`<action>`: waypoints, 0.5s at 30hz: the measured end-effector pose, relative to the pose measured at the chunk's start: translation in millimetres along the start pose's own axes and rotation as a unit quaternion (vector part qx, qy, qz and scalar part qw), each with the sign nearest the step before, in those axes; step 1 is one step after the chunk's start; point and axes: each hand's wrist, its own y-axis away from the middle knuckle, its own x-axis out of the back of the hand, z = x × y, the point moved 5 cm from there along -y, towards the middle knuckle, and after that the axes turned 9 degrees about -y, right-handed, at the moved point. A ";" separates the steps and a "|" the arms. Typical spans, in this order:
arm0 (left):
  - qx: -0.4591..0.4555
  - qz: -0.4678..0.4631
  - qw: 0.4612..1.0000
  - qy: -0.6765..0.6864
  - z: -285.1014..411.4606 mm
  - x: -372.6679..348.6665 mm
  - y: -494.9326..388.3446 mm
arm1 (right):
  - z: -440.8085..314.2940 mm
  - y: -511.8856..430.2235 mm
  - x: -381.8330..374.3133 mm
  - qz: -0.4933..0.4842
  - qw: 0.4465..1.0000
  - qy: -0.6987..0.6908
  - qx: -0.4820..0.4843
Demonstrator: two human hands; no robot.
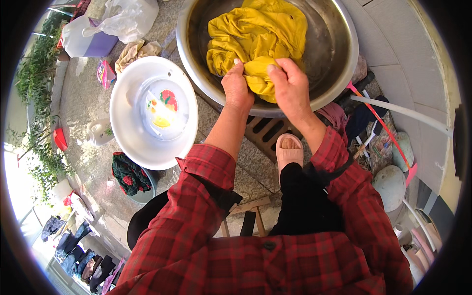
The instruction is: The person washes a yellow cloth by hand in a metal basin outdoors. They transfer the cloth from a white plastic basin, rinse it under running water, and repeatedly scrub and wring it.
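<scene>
A yellow cloth garment (258,35) lies bunched in a large round metal basin (346,40). Near the basin's front rim, my left hand (237,86) grips a gathered part of the garment. Just to its right, my right hand (291,86) pinches the same bunch between thumb and fingers. A short stretch of yellow cloth spans between both hands and hangs a little below them. The palms and some fingertips are hidden. Left of the metal basin stands a white plastic basin (121,110) with fruit pictures on its bottom.
A metal drain grate (263,131) lies below the basin, near my slippered foot. At left are a jug of purple liquid (86,40), a beige cloth (134,55) and a bucket holding dark knitwear (129,175). At right, a red stick (387,129), a pale hose (405,110) and stones (389,188) lie near the wall.
</scene>
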 end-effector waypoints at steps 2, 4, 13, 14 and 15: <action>0.004 -0.027 0.999 -0.035 -11.1 -4.1 -7.7 | -26.4 3.2 -17.2 -0.034 0.974 0.166 0.149; -0.159 -0.112 0.960 -0.199 -5.7 -18.1 -1.0 | -29.2 -3.4 -32.2 -0.116 0.925 0.310 0.186; 0.108 -0.028 0.992 -0.060 3.9 -25.5 21.4 | -10.5 -19.5 -27.1 -0.125 0.931 0.320 0.123; 0.089 -0.075 0.993 -0.019 5.8 -35.3 26.6 | -14.2 -15.0 -30.5 -0.146 0.918 0.319 0.188; 0.082 -0.054 0.995 -0.002 10.3 -32.3 31.6 | -5.2 -18.0 -26.2 -0.134 0.921 0.321 0.172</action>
